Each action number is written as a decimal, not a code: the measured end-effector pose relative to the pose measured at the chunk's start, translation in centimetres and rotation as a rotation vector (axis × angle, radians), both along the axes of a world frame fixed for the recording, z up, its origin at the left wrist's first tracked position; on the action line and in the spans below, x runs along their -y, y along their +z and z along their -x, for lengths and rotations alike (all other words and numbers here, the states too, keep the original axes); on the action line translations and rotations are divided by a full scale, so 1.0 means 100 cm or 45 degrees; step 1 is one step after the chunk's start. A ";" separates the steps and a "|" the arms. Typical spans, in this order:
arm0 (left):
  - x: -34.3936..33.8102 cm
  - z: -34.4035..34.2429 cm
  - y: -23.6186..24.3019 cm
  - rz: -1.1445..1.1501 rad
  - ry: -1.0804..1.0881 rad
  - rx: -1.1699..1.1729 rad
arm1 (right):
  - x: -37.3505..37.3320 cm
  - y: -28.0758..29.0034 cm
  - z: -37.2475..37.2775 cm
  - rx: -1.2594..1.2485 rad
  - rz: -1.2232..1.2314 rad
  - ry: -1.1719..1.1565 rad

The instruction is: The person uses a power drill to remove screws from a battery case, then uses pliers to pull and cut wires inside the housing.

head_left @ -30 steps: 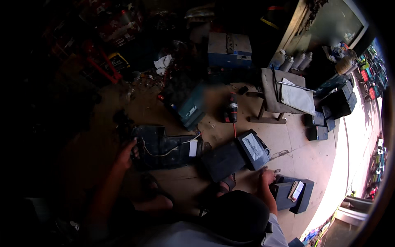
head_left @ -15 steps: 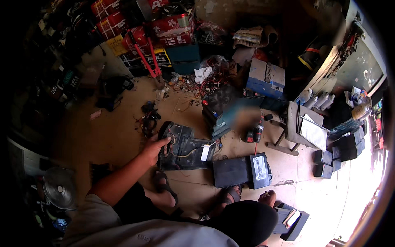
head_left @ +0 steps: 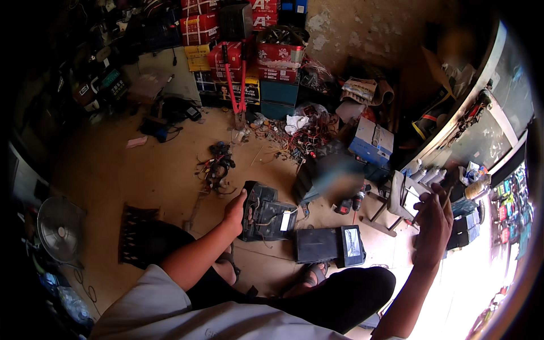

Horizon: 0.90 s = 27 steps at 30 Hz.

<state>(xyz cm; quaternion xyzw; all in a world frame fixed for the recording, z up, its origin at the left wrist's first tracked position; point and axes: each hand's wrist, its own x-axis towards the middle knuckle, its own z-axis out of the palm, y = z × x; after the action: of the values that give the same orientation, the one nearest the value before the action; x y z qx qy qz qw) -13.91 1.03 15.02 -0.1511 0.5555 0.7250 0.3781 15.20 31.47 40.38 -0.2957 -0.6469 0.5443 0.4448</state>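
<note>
L hand [head_left: 234, 214] gripping L end of blk casing [head_left: 273, 213], on floor [head_left: 164, 175] mid-scene, just far-L of blk box [head_left: 318, 245]. R hand [head_left: 433, 228] raised at R, part-curled; can't tell if holding anything.

L hand [head_left: 233, 214] fingertips unclear vs. blk casing [head_left: 268, 215]; teal box [head_left: 311, 189] partly blurred.

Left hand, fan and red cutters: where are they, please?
Left hand [head_left: 234, 215], head view: just below the thumb.
Fan [head_left: 60, 231], head view: round front grille.
Red cutters [head_left: 243, 90], head view: a handle.
</note>
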 end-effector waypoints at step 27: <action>0.028 -0.027 -0.005 0.086 -0.116 -0.459 | 0.200 -0.258 0.135 0.729 0.580 1.230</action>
<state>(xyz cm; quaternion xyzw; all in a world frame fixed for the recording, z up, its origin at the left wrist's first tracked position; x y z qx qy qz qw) -11.23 -1.75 14.48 -0.0060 0.6444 0.7035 0.2996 1.74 11.49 14.59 -0.1912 -0.6690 0.7083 -0.1189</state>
